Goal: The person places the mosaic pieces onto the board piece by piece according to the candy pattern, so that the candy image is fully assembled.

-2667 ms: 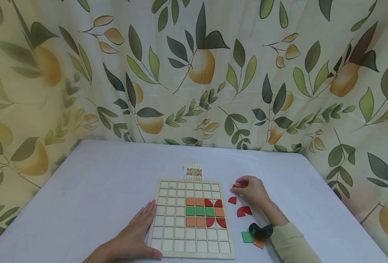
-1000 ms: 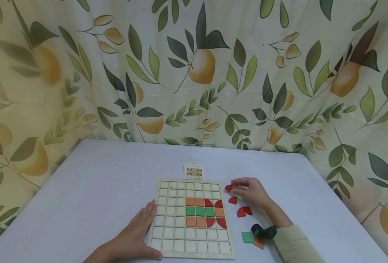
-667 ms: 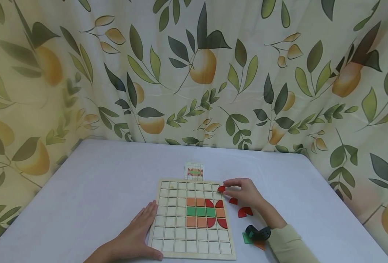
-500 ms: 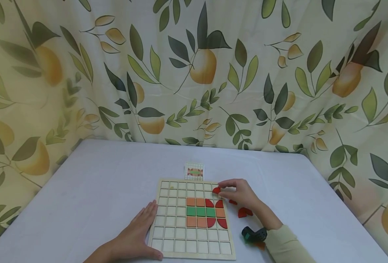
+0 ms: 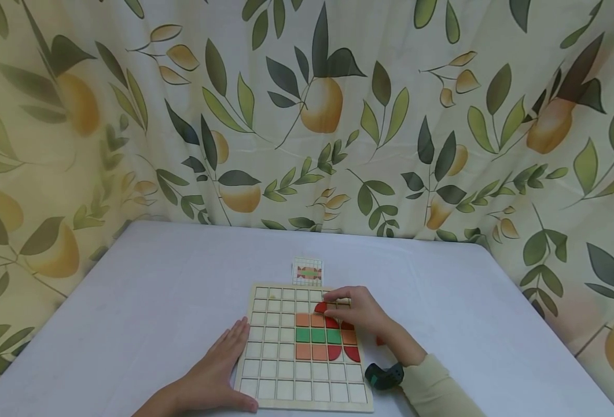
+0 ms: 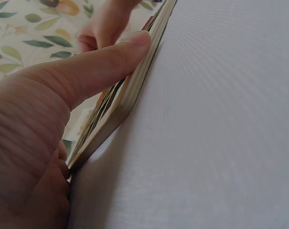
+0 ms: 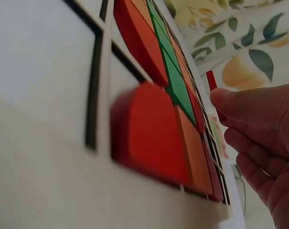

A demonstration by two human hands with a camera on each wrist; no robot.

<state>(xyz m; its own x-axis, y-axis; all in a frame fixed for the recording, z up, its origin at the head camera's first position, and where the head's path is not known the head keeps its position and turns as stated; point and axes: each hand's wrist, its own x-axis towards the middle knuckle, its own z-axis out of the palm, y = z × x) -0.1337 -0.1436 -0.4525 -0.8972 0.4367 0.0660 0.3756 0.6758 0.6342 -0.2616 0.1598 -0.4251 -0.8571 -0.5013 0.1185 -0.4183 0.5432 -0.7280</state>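
A wooden grid board [image 5: 270,369] lies on the white table. Orange, green and red tiles fill a block of its cells right of centre, with three green tiles [image 5: 318,336] in the middle row. My left hand [image 5: 210,370] rests against the board's near left corner, fingers straight along the left side. Its thumb [image 6: 111,59] lies on the board's edge in the left wrist view. Thumb and fingers of my right hand [image 5: 361,313] pinch a red quarter-circle tile [image 5: 320,308] above the board's upper rows; the right wrist view shows that tile edge-on [image 7: 211,80].
A small pattern card [image 5: 307,271] lies against the board's far edge. Right of the board, a red tile [image 5: 380,341] peeks out beside my right forearm, which hides other loose tiles. A black device [image 5: 385,376] is on my right wrist. A leaf-patterned curtain [image 5: 286,116] hangs behind.
My right hand has carried the red tile leftward from the table, across the board's right edge, to over its upper cells. My left hand has stayed in place.
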